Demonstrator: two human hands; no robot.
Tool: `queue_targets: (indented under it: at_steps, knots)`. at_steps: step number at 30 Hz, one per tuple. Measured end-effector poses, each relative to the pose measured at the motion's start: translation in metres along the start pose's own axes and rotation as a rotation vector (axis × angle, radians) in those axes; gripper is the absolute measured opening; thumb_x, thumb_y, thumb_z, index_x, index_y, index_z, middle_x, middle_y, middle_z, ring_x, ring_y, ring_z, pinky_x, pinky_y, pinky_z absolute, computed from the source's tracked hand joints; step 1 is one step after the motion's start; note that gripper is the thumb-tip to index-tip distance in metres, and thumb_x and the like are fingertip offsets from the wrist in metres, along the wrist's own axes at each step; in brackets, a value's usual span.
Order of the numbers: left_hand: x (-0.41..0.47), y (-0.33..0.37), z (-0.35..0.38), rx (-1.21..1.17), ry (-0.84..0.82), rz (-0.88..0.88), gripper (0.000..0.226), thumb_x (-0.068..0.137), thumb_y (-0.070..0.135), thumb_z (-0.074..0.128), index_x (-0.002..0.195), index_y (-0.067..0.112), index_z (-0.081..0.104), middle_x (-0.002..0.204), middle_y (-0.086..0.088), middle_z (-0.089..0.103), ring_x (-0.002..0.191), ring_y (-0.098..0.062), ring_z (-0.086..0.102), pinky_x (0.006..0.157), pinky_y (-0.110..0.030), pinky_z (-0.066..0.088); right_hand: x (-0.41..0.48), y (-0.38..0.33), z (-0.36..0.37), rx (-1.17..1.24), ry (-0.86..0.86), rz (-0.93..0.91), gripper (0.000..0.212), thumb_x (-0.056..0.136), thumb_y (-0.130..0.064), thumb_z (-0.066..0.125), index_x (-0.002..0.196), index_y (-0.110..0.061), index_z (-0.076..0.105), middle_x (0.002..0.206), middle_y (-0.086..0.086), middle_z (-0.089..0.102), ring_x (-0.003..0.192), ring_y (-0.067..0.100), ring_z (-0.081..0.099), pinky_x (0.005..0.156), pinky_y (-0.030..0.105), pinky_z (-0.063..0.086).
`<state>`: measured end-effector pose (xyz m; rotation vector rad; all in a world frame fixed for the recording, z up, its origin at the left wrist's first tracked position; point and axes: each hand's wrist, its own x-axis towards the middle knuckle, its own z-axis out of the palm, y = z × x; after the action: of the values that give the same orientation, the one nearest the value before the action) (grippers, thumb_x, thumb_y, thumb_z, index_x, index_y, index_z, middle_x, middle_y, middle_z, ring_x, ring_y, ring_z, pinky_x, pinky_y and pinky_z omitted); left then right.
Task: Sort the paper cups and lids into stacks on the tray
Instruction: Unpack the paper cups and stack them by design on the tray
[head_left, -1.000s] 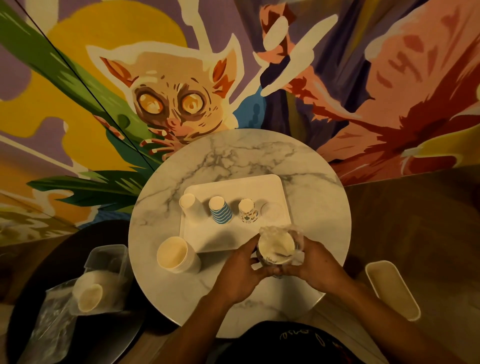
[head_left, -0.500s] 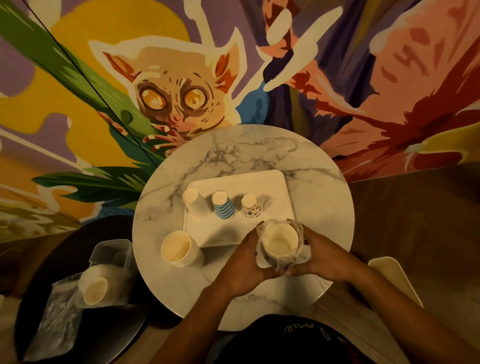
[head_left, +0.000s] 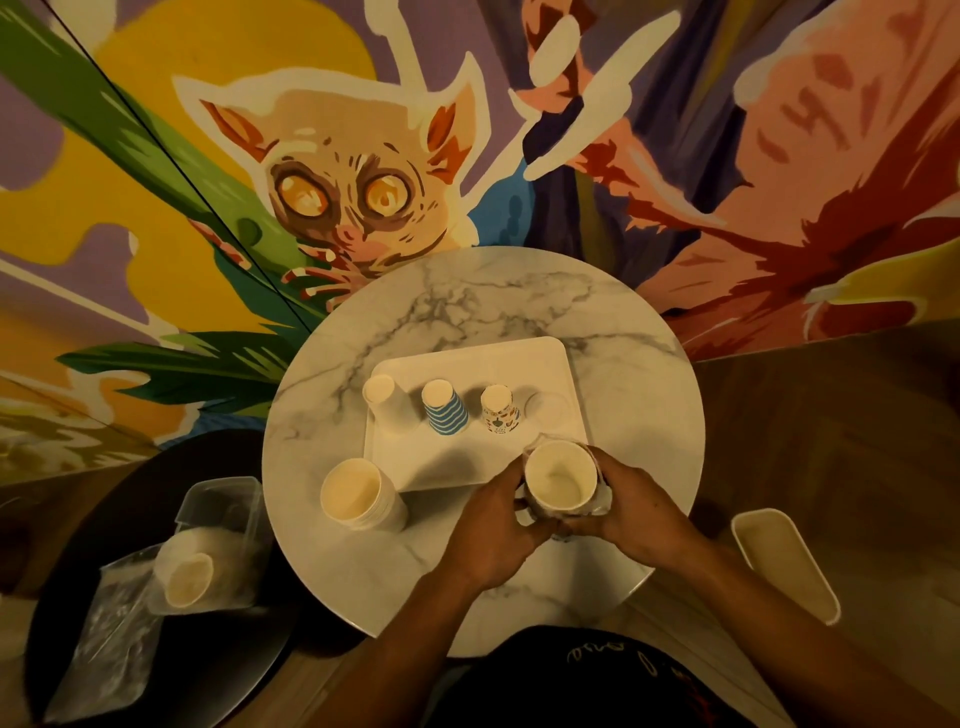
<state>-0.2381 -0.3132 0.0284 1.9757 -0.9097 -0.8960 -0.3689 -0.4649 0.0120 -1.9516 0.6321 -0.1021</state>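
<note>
Partly done. Tray (head_left: 467, 358) holds a white cup (head_left: 387, 405), striped cup (head_left: 444, 413) and patterned cup (head_left: 500, 410) upside down, maybe a clear lid (head_left: 546, 408). Left hand (head_left: 488, 525) and right hand (head_left: 639, 509) curl round a wrapped cup stack (head_left: 558, 478) at the tray's near edge. Loose cup stack (head_left: 358, 496) off-tray, unsorted.

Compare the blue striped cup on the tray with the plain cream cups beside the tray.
The blue striped cup stands upside down on the tray; the plain cream cups sit mouth up on the table. The striped cup is narrower and patterned; the cream cups are wider and plain. Both stand untouched.
</note>
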Motion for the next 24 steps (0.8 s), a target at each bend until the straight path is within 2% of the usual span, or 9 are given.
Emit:
queue_targets:
  at_steps: [2, 6, 8, 11, 15, 19, 21, 23, 24]
  knots:
    - [0.002, -0.005, 0.003, 0.014, -0.003, -0.010, 0.081, 0.083, 0.025, 0.082, 0.151, 0.035, 0.039, 0.139, 0.016, 0.058, 0.119, -0.008, 0.062, 0.098, -0.022, 0.053, 0.002, 0.004, 0.005, -0.018, 0.002, 0.012, 0.088, 0.067, -0.034, 0.095, 0.141, -0.035, 0.046, 0.132, -0.014, 0.062, 0.120, 0.010, 0.059, 0.102, 0.027, 0.046]
    - [0.006, -0.014, 0.008, 0.037, 0.003, -0.052, 0.082, 0.081, 0.020, 0.083, 0.150, 0.032, 0.042, 0.140, 0.009, 0.060, 0.122, -0.013, 0.063, 0.103, -0.036, 0.053, 0.004, 0.009, 0.012, -0.023, 0.010, 0.056, 0.085, 0.069, -0.029, 0.094, 0.137, -0.036, 0.044, 0.125, -0.017, 0.058, 0.116, 0.009, 0.056, 0.098, 0.023, 0.042]
    - [0.007, -0.016, 0.009, 0.042, 0.005, -0.072, 0.081, 0.080, 0.018, 0.084, 0.149, 0.031, 0.043, 0.141, 0.008, 0.060, 0.122, -0.015, 0.063, 0.103, -0.036, 0.053, 0.005, 0.011, 0.015, -0.028, 0.010, 0.078, 0.084, 0.070, -0.029, 0.093, 0.138, -0.033, 0.045, 0.125, -0.016, 0.057, 0.113, 0.007, 0.055, 0.098, 0.022, 0.041]
    - [0.008, -0.020, 0.012, 0.048, 0.016, -0.088, 0.081, 0.080, 0.017, 0.085, 0.149, 0.029, 0.043, 0.139, 0.010, 0.060, 0.120, -0.015, 0.064, 0.100, -0.031, 0.055, 0.004, 0.015, 0.018, -0.016, 0.015, 0.092, 0.082, 0.070, -0.030, 0.093, 0.134, -0.038, 0.042, 0.126, -0.017, 0.057, 0.113, 0.006, 0.054, 0.098, 0.023, 0.042]
    - [0.009, -0.021, 0.017, 0.067, 0.031, -0.104, 0.081, 0.079, 0.024, 0.086, 0.147, 0.032, 0.044, 0.139, 0.006, 0.062, 0.118, -0.016, 0.066, 0.100, -0.040, 0.056, 0.005, 0.023, 0.022, -0.022, 0.006, 0.117, 0.083, 0.068, -0.035, 0.094, 0.134, -0.038, 0.045, 0.130, -0.008, 0.064, 0.119, 0.016, 0.061, 0.105, 0.035, 0.050]
    - [0.011, -0.021, 0.013, 0.044, -0.006, -0.106, 0.080, 0.078, 0.024, 0.087, 0.144, 0.037, 0.044, 0.140, 0.004, 0.061, 0.122, -0.021, 0.064, 0.100, -0.040, 0.056, 0.008, 0.026, 0.022, -0.034, -0.018, 0.121, 0.087, 0.068, -0.038, 0.093, 0.140, -0.034, 0.045, 0.131, -0.009, 0.063, 0.122, 0.019, 0.062, 0.103, 0.031, 0.048]
    - [0.010, -0.019, 0.008, 0.050, -0.035, -0.081, 0.080, 0.076, 0.026, 0.088, 0.141, 0.043, 0.043, 0.140, 0.010, 0.059, 0.126, -0.016, 0.060, 0.102, -0.033, 0.053, 0.007, 0.023, 0.018, -0.018, -0.043, 0.115, 0.091, 0.068, -0.036, 0.094, 0.141, -0.037, 0.039, 0.131, -0.011, 0.060, 0.122, 0.017, 0.059, 0.103, 0.029, 0.047]
    - [0.006, -0.014, 0.001, 0.072, -0.055, -0.015, 0.084, 0.074, 0.034, 0.089, 0.138, 0.051, 0.038, 0.140, 0.022, 0.053, 0.129, 0.002, 0.051, 0.105, -0.023, 0.046, 0.006, 0.023, 0.016, -0.011, -0.095, 0.115, 0.098, 0.070, -0.030, 0.093, 0.144, -0.039, 0.029, 0.132, -0.013, 0.054, 0.120, 0.012, 0.054, 0.101, 0.025, 0.043]
    - [0.004, -0.011, -0.003, 0.074, -0.063, 0.015, 0.090, 0.072, 0.040, 0.089, 0.143, 0.050, 0.035, 0.144, 0.025, 0.048, 0.132, 0.007, 0.045, 0.110, -0.022, 0.042, 0.005, 0.024, 0.016, -0.012, -0.122, 0.119, 0.102, 0.071, -0.029, 0.093, 0.148, -0.037, 0.025, 0.135, -0.013, 0.052, 0.121, 0.012, 0.053, 0.102, 0.024, 0.042]
